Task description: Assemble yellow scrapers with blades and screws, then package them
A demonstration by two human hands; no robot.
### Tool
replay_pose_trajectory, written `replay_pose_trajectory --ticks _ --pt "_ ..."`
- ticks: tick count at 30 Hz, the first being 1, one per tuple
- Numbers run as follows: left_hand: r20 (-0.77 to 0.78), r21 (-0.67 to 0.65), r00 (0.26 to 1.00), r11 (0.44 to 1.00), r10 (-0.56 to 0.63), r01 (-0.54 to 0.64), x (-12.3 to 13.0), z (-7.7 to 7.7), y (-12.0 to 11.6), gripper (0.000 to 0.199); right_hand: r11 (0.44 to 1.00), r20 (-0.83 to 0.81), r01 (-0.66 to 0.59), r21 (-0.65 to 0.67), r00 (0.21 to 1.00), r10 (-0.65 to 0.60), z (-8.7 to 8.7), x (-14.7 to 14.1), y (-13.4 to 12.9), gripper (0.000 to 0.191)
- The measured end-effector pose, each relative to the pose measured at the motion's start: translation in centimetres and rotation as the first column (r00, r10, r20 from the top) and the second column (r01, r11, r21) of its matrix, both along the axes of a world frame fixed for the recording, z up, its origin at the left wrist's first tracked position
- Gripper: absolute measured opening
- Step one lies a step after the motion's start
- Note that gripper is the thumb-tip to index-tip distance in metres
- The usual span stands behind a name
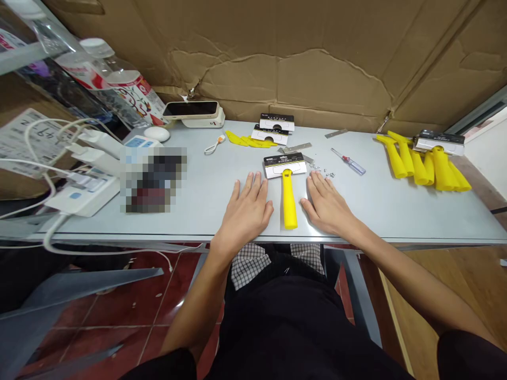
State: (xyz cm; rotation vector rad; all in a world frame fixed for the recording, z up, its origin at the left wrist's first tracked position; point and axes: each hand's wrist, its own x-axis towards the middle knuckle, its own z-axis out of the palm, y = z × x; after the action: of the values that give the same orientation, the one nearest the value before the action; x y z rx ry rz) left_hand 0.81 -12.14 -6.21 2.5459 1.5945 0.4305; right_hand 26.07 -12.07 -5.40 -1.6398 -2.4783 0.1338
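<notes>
Both my hands lie flat on the grey tabletop (206, 211), palms down. Between them rests a scraper with a yellow handle (290, 203) and a black-and-white card sleeve (285, 164) over its head; neither hand grips it. My left hand (249, 206) is left of the handle, fingers stretched toward the back. On the other side is my right hand (325, 203), fingers extended, nearest to a scatter of small screws (327, 173). Behind that hand lies a screwdriver with a clear handle (350, 162). Metal blades (298, 148) lie past the scraper.
Several yellow handles (418, 166) are grouped at the right. At the back are folded cards (273, 129) and flat yellow pieces (245, 139). Leftward stand a white power strip (85, 192) with cables, a phone (192, 109), bottles (130, 89) and a short cable (214, 145). Cardboard (297, 53) forms the back wall.
</notes>
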Motion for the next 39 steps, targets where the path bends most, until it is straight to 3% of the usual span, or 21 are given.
replay_pose_trajectory --ticks 8,19,22,24,26,31,35,39 --pt "0.025 -0.019 0.999 0.999 0.027 -0.027 0.1 0.0 -0.1 0.067 0.997 0.054 0.052 -0.050 0.997 -0.049 0.5 -0.3 0.0 0.084" --pt "0.017 0.021 0.999 0.999 0.028 -0.029 0.0 -0.2 0.1 0.065 0.999 0.029 0.045 -0.022 0.999 -0.044 0.4 -0.2 0.1 0.081" --pt "0.004 0.039 0.999 0.998 0.053 -0.054 0.1 0.1 -0.1 0.061 0.997 -0.100 0.051 0.057 0.994 -0.045 1.3 -0.1 0.2 0.065" --pt "0.013 0.054 0.997 0.996 0.074 -0.074 0.1 0.3 -0.2 0.059 0.988 -0.198 0.126 0.093 0.975 -0.106 2.5 -0.7 0.2 0.051" --pt "0.022 0.058 0.996 0.995 0.083 -0.084 0.1 0.4 -0.2 0.058 0.973 -0.215 0.211 0.096 0.959 -0.186 4.1 -2.0 0.3 0.049" --pt "0.028 0.054 0.997 0.996 0.073 -0.074 0.0 0.4 -0.2 0.057 0.981 -0.004 0.184 0.057 0.983 -0.184 6.6 -6.2 2.3 0.057" --pt "0.022 0.053 0.998 0.997 0.059 -0.060 -0.1 0.5 -0.2 0.054 0.990 0.081 0.144 0.003 0.986 -0.143 6.3 -7.7 4.0 0.048" --pt "0.027 0.072 0.999 0.996 0.043 -0.045 -0.2 0.4 -0.1 0.051 0.992 0.093 0.122 -0.028 0.989 -0.119 5.9 -7.4 3.8 0.041"
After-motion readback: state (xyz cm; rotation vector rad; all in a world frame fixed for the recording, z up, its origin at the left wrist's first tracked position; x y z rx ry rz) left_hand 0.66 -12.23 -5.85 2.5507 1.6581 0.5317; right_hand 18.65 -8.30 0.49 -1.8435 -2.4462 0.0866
